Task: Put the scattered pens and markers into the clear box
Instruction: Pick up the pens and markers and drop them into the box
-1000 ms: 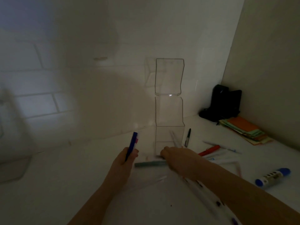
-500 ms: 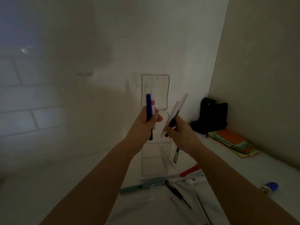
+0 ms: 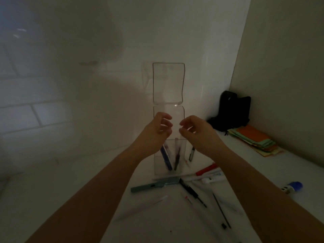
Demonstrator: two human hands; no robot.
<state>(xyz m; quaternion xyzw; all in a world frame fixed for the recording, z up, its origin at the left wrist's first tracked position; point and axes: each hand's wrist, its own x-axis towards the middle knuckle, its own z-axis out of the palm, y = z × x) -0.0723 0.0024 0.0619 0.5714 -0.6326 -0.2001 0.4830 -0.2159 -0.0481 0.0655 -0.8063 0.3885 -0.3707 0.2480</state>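
Note:
A tall clear box [image 3: 168,85] stands against the wall on the white table. Inside its bottom part lean a blue pen [image 3: 165,157] and a dark pen [image 3: 177,158]. My left hand [image 3: 157,132] and my right hand [image 3: 196,132] hover side by side over the box's lower section, fingers apart, holding nothing. On the table in front lie several pens: a teal marker [image 3: 154,185], a red marker [image 3: 206,170], a black pen [image 3: 192,192], white pens [image 3: 210,178]. Another black pen [image 3: 192,154] lies right of the box.
A black pouch [image 3: 231,113] sits in the back right corner, with a stack of coloured paper [image 3: 254,140] in front of it. A blue-capped tube [image 3: 292,187] lies at the right. The scene is dim.
Both hands held pens above the box half a second ago; now the pens stand inside the box and both hands have let go, fingers spread.

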